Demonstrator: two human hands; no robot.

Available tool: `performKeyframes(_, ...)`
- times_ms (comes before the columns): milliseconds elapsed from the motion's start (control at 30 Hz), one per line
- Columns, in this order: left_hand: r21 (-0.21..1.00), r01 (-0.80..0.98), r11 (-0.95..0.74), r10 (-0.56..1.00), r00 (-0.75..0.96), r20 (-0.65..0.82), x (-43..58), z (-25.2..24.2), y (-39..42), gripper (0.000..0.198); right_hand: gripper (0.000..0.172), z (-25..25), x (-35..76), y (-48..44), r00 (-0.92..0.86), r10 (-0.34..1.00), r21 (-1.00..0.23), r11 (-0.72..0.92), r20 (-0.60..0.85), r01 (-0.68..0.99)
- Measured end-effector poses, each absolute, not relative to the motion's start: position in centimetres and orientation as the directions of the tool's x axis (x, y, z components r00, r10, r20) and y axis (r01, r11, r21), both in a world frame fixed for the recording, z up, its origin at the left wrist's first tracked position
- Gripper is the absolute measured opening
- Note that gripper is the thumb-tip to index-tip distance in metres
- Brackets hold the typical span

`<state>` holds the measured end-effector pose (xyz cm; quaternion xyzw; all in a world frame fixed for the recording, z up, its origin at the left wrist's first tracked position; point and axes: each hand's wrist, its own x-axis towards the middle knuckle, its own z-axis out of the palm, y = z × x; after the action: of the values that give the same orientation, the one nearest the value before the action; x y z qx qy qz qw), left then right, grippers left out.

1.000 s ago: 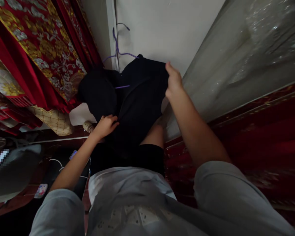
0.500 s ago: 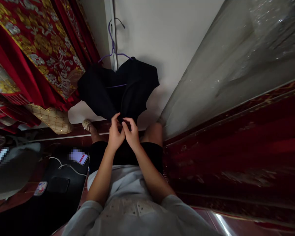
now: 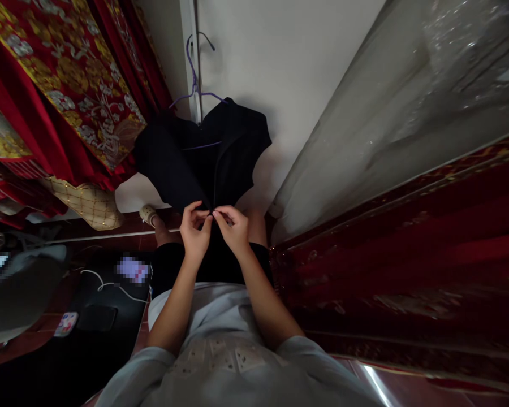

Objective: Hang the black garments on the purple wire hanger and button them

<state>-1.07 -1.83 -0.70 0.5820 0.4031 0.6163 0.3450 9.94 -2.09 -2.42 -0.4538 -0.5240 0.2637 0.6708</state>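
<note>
A black garment (image 3: 203, 155) hangs on a purple hanger (image 3: 193, 73) against a white wall. My left hand (image 3: 194, 229) and my right hand (image 3: 234, 226) meet at the garment's bottom front edge. Each hand pinches the dark fabric at the centre opening, fingertips almost touching. What exactly lies between the fingertips is too dark to make out. My grey sleeves and shirt fill the lower middle of the view.
Red and gold embroidered fabrics (image 3: 63, 73) hang at the left. A clear plastic-covered garment (image 3: 407, 90) and dark red cloth (image 3: 407, 243) fill the right. A phone (image 3: 131, 269) with a white cable lies on a black surface at lower left.
One second ago my right hand held the garment's upper right shoulder and my left its lower hem. Both hands have since come together at the bottom front edge.
</note>
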Motion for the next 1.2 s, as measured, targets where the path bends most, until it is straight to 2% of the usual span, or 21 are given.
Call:
performKeyframes(167, 0.885, 0.064, -0.461, 0.881, -0.088, 0.466, -1.4, -1.2, -1.7, 0.033, 0.026, -1.8, 9.8, -0.9, 0.258, 0.767, -0.808, 0.534, 0.587, 0.249)
performKeyframes(300, 0.854, 0.111, -0.508, 0.856, -0.044, 0.515, -0.5, -2.1, -1.5, 0.027, 0.036, 3.7, 11.2, 5.4, 0.229, 0.631, -0.660, 0.621, 0.741, 0.422)
performKeyframes(367, 0.829, 0.164, -0.535, 0.844, 0.058, 0.533, 0.1, -2.4, -1.3, 0.027, 0.032, 8.1, 13.0, 9.7, 0.204, 0.546, -0.562, 0.639, 0.812, 0.525)
performKeyframes(467, 0.755, 0.269, -0.598, 0.794, 0.324, 0.514, 0.5, -1.6, -0.1, 0.032, 0.019, 14.1, 15.7, 14.3, 0.158, 0.504, -0.464, 0.570, 0.849, 0.679)
performKeyframes(533, 0.683, 0.340, -0.647, 0.744, 0.477, 0.468, 0.2, 0.3, 1.7, 0.035, 0.015, 16.7, 16.8, 15.1, 0.124, 0.480, -0.406, 0.545, 0.868, 0.734)
performKeyframes(600, 0.611, 0.375, -0.697, 0.704, 0.521, 0.483, -0.3, 3.4, 4.4, 0.033, 0.015, 18.0, 17.1, 14.1, 0.086, 0.475, -0.365, 0.536, 0.876, 0.761)
performKeyframes(700, 0.514, 0.331, -0.791, 0.611, 0.375, 0.698, -1.1, 9.3, 9.2, 0.033, 0.013, 18.0, 16.6, 11.8, 0.010, 0.526, -0.325, 0.510, 0.851, 0.796)
performKeyframes(767, 0.459, 0.309, -0.833, 0.544, 0.302, 0.783, -1.4, 13.0, 12.3, 0.027, 0.013, 17.6, 16.1, 10.8, -0.034, 0.578, -0.320, 0.499, 0.815, 0.805)
performKeyframes(867, 0.397, 0.326, -0.858, 0.499, 0.341, 0.797, -1.6, 16.5, 15.2, 0.012, 0.022, 16.8, 16.0, 10.9, -0.083, 0.601, -0.305, 0.515, 0.795, 0.801)
performKeyframes(1000, 0.393, 0.348, -0.851, 0.508, 0.363, 0.781, -0.8, 17.6, 15.7, 0.021, 0.039, 14.1, 16.5, 12.9, -0.164, 0.530, -0.191, 0.551, 0.832, 0.812)
performKeyframes(1100, 0.421, 0.321, -0.849, 0.494, 0.197, 0.847, -0.7, 18.5, 16.6, 0.022, 0.043, 10.4, 16.7, 14.1, -0.253, 0.515, -0.103, 0.565, 0.819, 0.819)
performKeyframes(1167, 0.449, 0.311, -0.838, 0.478, 0.020, 0.878, -2.4, 19.6, 18.8, 0.023, 0.042, 7.7, 16.6, 14.2, -0.340, 0.555, -0.062, 0.582, 0.759, 0.811)
performKeyframes(1200, 0.462, 0.322, -0.826, 0.484, -0.015, 0.875, -3.8, 20.1, 20.1, 0.025, 0.041, 6.5, 16.5, 14.0, -0.379, 0.578, -0.057, 0.596, 0.723, 0.801)
